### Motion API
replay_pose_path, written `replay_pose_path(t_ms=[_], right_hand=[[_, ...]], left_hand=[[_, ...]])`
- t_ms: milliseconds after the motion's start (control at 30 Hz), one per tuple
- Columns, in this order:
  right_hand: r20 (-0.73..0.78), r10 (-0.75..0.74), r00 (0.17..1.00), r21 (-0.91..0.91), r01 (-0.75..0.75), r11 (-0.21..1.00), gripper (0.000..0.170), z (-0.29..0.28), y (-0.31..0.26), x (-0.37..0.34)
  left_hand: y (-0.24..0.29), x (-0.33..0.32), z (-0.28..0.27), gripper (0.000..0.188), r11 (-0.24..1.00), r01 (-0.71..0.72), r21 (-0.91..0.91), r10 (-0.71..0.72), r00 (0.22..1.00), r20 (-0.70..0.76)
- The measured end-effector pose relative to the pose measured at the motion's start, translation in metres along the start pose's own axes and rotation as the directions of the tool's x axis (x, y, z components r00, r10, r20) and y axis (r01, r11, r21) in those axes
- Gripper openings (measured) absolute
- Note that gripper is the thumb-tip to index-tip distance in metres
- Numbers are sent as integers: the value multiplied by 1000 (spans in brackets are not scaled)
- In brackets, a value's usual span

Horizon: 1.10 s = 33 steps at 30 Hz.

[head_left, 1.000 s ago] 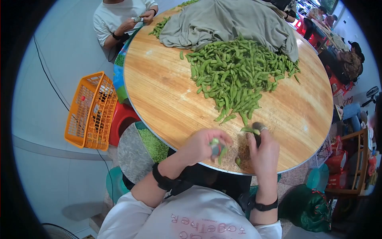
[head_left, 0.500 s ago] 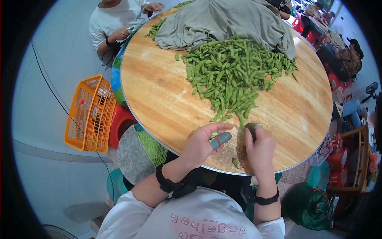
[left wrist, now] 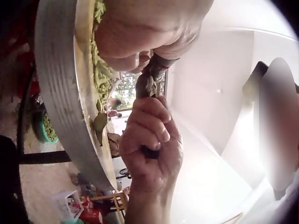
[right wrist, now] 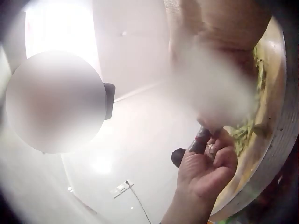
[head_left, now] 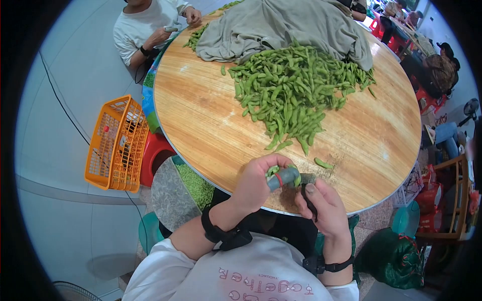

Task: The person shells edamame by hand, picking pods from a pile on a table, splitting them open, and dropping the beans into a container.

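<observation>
My left hand (head_left: 256, 183) holds green soybean pods (head_left: 272, 171) in its curled fingers at the table's near edge. A grey-green sleeve (head_left: 285, 177) with a red band covers its thumb. One pod (head_left: 297, 179) shows at the sleeve's tip, where the two hands meet. My right hand (head_left: 329, 208) curls round a dark slim thing (head_left: 311, 204) whose kind I cannot tell. In the left wrist view a dark cover (left wrist: 145, 85) sits on its forefinger, against the left hand's fingertips. A single pod (head_left: 323, 163) lies just beyond the right hand.
Farther in on the round wooden table (head_left: 201, 115) is a large pod heap (head_left: 286, 95), partly under a grey cloth (head_left: 281, 27). Shelled beans (head_left: 196, 185) fill a container at lower left. An orange crate (head_left: 113, 145) stands beyond it. Another person (head_left: 145, 30) sits at far left.
My right hand has moved left and nearer me to meet the left hand. A loose pod now lies on the table beyond it. The other person's hands have shifted.
</observation>
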State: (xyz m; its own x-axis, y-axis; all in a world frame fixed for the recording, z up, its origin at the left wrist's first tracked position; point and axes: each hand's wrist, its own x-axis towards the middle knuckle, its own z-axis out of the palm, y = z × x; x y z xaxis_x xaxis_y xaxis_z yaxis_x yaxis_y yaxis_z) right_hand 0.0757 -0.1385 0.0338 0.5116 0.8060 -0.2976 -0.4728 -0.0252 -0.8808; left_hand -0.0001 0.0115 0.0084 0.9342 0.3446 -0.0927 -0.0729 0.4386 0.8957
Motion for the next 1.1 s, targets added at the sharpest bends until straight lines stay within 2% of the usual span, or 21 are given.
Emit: replay_pose_path(t_ms=[133,200,233,300,333,367,400,433,467,500,567,633,700,733,767,800,833,867,900,967,1100], right_hand=[[-31,-79,996,-191,71,979,20,-2,6,2],[-11,57,998,139,-55,989,18,2,1,-1],[-12,58,998,139,-56,989,18,3,1,-3],[171,175,970,425,-233,875,16,3,3,-6],[209,194,958,410,-266,873,19,1,2,-6],[207,193,959,409,-264,873,19,-6,2,-6],[181,96,979,45,-106,993,21,-16,1,-5],[195,-3,981,-329,68,942,23,-21,1,-4],[-59,-253,966,-534,183,825,22,-21,4,1],[-153,-587,795,-721,317,616,16,-22,5,13],[-201,-580,790,-974,-97,206,12,-34,-8,16],[-172,-600,782,-985,-128,115,12,-40,0,22],[-138,-616,776,-987,-157,24,13,-41,3,26],[-149,-596,789,-965,15,260,15,-40,5,25],[-151,-574,805,-860,180,478,17,-39,7,25],[-181,-439,880,-703,196,684,18,-35,7,23],[-179,-438,881,-702,198,684,18,-32,6,19],[-191,-224,956,-410,130,903,16,-29,4,13],[-121,-10,993,-76,1,997,16,-26,0,10],[-132,-34,991,-121,18,992,17,-16,-5,10],[-125,-82,989,-145,64,987,22,-11,-3,7]], left_hand=[[-6,-4,2,11,945,-143,293,152,988,-11],[2,-5,0,13,999,-16,41,11,992,122],[1,-4,-3,13,999,-16,40,10,992,122],[-4,-3,-12,13,973,102,-205,-40,957,287],[-2,-3,-14,13,973,103,-205,-41,957,286],[1,-2,-15,13,998,-56,-41,67,936,344],[5,-2,-15,12,969,-223,110,158,894,419],[11,-2,-17,12,969,-223,107,160,893,420],[17,-5,-21,11,923,-234,306,73,886,458],[22,-7,-22,12,834,-247,493,-21,879,477],[24,-13,-20,11,794,-243,557,-125,832,541],[20,-19,-18,10,748,-243,618,-231,777,586],[10,-18,-13,12,767,-246,593,-106,863,494],[5,-14,-9,17,715,-363,598,94,897,432],[6,-13,-7,17,715,-361,599,94,898,429],[15,-12,0,23,628,-333,703,82,927,366],[20,-11,5,30,532,-295,794,77,950,301],[19,-11,5,30,531,-294,794,79,951,300],[16,-10,6,36,527,-351,774,135,934,331],[12,-7,9,42,519,-410,750,194,911,363],[-1,1,4,28,650,-374,662,300,926,229]])
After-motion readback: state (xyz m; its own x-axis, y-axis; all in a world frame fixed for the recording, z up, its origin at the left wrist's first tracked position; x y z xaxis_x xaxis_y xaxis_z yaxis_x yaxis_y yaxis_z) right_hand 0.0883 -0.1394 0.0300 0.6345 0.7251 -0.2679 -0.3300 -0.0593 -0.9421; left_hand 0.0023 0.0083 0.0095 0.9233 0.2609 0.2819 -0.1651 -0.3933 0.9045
